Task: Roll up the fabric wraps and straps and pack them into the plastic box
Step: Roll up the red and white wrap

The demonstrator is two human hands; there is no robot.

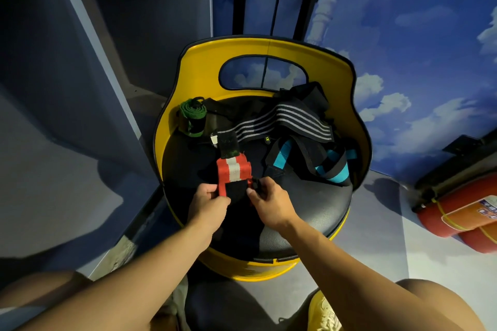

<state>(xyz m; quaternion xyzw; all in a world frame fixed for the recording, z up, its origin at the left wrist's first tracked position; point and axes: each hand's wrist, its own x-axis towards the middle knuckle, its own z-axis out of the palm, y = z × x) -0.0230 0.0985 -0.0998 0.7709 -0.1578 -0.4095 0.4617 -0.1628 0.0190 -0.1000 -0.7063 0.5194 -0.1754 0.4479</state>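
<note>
A red wrap with a white stripe [231, 171] lies flat on the black cushion of a yellow barrel seat [269, 45]. My left hand [208, 203] pinches its near left edge, and my right hand [269, 203] grips its black end at the near right. A green wrap [192, 115] stands rolled up at the seat's back left. Behind the red wrap lie a black wrap with grey stripes [282, 122] and black straps with turquoise patches [330, 166], loose and tangled. No plastic box is in view.
The yellow seat has a high curved back with a handle hole. A dark blue panel stands to the left, a wall painted with clouds to the right. A red fire extinguisher [457, 212] lies on the floor at right. My knees frame the bottom.
</note>
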